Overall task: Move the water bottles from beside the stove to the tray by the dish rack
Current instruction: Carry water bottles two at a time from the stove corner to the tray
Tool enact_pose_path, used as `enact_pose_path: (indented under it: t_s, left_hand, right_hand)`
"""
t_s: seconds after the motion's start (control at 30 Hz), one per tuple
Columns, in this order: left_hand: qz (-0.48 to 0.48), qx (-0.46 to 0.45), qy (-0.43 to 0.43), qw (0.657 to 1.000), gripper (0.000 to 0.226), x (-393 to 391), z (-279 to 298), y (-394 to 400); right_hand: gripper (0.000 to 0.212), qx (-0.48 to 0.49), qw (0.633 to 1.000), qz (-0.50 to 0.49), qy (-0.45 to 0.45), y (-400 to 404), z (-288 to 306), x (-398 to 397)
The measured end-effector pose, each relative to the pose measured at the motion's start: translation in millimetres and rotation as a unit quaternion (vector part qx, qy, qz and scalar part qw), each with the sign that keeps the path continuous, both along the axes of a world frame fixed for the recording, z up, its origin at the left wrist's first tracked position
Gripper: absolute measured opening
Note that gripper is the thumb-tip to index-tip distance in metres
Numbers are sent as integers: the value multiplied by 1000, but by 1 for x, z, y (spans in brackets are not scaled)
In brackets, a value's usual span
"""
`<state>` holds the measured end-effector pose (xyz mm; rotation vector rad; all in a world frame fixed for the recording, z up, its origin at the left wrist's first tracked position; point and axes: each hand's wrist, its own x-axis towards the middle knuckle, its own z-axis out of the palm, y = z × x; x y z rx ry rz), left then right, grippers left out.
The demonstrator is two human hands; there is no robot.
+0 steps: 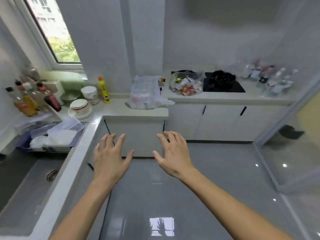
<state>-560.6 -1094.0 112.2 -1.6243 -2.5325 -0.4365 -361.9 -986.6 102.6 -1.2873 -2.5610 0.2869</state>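
Single head cam, my eye height, wide-angle, tilted forward and down over my outstretched forearms; sink (26, 184) near at left, stove (223, 84) counter far ahead across the floor.

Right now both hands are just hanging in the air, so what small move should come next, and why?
Probably a step and reach toward the water bottles clustered on the counter to the right of the stove. Both the left hand and the right hand are open, hold nothing, and hover over the floor, far short of that counter.
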Motion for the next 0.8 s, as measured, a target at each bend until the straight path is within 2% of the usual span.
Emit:
enact_pose_path:
  t_s: [0.3,0.5,0.8]
  left_hand:
    - [-152,-14,1,988,74,89,-11,193]
    - [-235,-2,-16,972,71,121,-26,340]
    - [-372,-1,-29,928,66,186,-13,525]
  right_hand:
    - [65,-8,985,-169,20,140,-13,117]
    - [66,2,971,-240,6,245,-19,155]
    - [65,12,939,-345,6,374,-12,203]
